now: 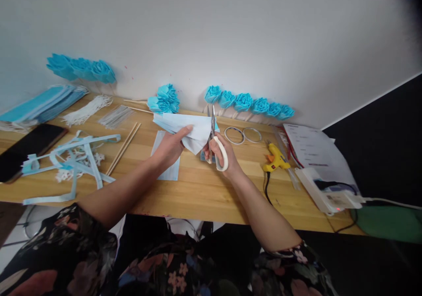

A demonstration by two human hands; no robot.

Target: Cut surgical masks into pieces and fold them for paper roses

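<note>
Your left hand [171,149] pinches the pale folded sheet [194,131] above the worktop [198,190]. Your right hand [220,155], at its 3 o'clock, grips the scissors [215,140], blades upright against the sheet's edge. Your left fingertips lie near the blades, so a slipping sheet could nick them. No container shows; blue roses [244,101] stand loose at 12 o'clock.

1. Left hand [169,149]: thumb stretched forward, fingers pinched closed, palm facing down-ish.
2. Right hand [221,154]: fingers curled tight in a grip, sitting just beside the left one.
3. Left forearm [125,186] and right forearm [260,208] are bare, angling inward from the body, wrists pretty straight.
</note>
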